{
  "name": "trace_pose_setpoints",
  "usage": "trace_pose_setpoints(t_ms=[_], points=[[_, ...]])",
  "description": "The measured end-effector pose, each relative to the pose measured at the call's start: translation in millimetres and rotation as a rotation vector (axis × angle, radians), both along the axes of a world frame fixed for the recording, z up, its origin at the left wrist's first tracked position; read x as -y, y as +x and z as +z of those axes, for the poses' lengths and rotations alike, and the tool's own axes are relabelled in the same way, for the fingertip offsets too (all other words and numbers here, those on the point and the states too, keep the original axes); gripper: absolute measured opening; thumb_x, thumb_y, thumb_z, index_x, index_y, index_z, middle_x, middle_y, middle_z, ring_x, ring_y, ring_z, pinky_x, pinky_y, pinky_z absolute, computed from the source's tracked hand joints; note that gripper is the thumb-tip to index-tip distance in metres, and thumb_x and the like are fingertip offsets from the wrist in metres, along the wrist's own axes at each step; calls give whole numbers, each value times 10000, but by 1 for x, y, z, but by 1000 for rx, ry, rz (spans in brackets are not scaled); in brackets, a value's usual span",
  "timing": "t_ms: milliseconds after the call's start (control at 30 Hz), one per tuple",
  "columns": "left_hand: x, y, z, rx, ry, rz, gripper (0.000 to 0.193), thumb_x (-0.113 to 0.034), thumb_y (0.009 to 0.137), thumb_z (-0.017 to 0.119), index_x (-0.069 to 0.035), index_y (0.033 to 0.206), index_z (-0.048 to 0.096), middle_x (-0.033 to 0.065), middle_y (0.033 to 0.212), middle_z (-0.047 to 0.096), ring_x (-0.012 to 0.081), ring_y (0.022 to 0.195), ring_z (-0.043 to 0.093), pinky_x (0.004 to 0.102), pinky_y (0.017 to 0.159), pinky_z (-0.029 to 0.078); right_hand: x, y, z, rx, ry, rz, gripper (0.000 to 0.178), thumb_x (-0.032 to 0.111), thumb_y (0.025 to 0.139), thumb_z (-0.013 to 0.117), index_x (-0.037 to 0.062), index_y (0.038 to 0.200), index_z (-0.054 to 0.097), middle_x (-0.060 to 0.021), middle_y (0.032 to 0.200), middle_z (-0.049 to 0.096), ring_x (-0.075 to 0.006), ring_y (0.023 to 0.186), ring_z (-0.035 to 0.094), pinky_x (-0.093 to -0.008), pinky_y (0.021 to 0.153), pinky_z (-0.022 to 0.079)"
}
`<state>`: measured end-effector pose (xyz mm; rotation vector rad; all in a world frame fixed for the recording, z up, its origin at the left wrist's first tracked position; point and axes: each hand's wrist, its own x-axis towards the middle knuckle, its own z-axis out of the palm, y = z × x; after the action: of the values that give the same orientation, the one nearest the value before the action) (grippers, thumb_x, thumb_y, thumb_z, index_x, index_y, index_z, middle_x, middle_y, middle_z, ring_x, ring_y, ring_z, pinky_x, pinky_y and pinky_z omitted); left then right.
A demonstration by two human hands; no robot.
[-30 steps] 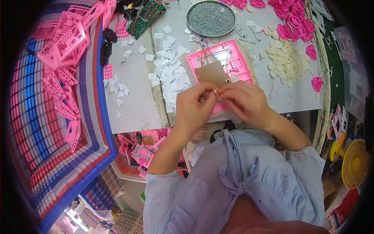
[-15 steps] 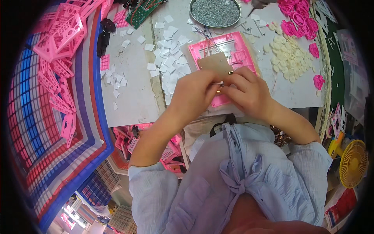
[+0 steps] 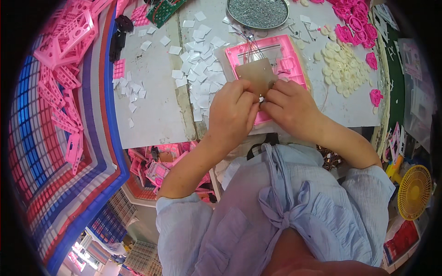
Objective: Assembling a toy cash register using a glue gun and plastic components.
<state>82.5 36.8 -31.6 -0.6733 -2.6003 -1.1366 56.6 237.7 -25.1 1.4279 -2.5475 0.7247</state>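
A tan circuit board (image 3: 256, 76) lies over a pink plastic housing (image 3: 289, 60), with several thin wires (image 3: 250, 48) running off its far end. My left hand (image 3: 232, 108) is closed at the board's near left edge, fingers bent and pinching. My right hand (image 3: 291, 105) grips the near right edge, its thumb and forefinger pressed together. Where the fingertips of both hands meet, a small white connector (image 3: 261, 99) shows at the board's near edge. My fingers cover the board's lower corners, so the exact hold there is partly hidden.
Left of the housing spread many white square pads (image 3: 202, 73). Behind it stands a round tray (image 3: 258, 13) of small screws. Cream discs (image 3: 343, 69) and pink plastic rings (image 3: 354, 20) lie to the right. A striped bag (image 3: 99, 92) holding pink frames (image 3: 69, 41) borders the left side.
My fingers have shifted on the board; the left hand's fingers now reach lower, toward the near edge. Gold-coloured bits seen by the right fingers no longer show. The whole view has shifted slightly.
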Motion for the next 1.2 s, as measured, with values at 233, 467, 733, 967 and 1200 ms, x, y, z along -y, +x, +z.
trace_pose_setpoints(t_ms=[233, 467, 733, 967, 1200], points=[[8, -1, -8, 518, 555, 233, 236, 41, 764, 731, -22, 960, 615, 76, 1005, 598, 182, 856, 599, 312, 702, 480, -11, 8, 18, 170, 125, 35, 316, 136, 742, 698, 57, 1048, 709, -34, 899, 588, -250, 925, 555, -375, 765, 477], [34, 23, 7, 154, 43, 174, 330, -120, 786, 778, -57, 1065, 616, 154, 1041, 568, 272, 902, 552, 420, 840, 444, -15, 8, 15, 218, -26, 11, 348, 104, 757, 731, 39, 1097, 697, -54, 896, 598, -255, 877, 569, -374, 755, 506], [46, 12, 12, 607, 560, 138, 185, -47, 948, 614, 14, 773, 617, 63, 918, 626, 113, 788, 564, 253, 699, 438, -2, 18, 7, 92, 49, -86, 331, 126, 794, 728, 20, 1104, 678, -61, 868, 571, -241, 848, 571, -349, 727, 505], [19, -27, 11, 657, 691, 29, 194, -99, 956, 635, 23, 805, 643, 54, 951, 650, 84, 755, 559, 241, 653, 424, -5, 11, 12, 139, 135, 14, 423, 209, 822, 722, 31, 1197, 643, -51, 916, 545, -226, 877, 552, -336, 737, 490], [20, -24, 23, 1019, 805, 2, 291, -207, 1011, 569, 16, 879, 702, 60, 845, 681, 89, 680, 592, 234, 606, 451, -9, 4, 19, 161, 191, 115, 430, 231, 836, 709, 33, 1212, 641, -51, 924, 543, -226, 913, 538, -334, 778, 489]])
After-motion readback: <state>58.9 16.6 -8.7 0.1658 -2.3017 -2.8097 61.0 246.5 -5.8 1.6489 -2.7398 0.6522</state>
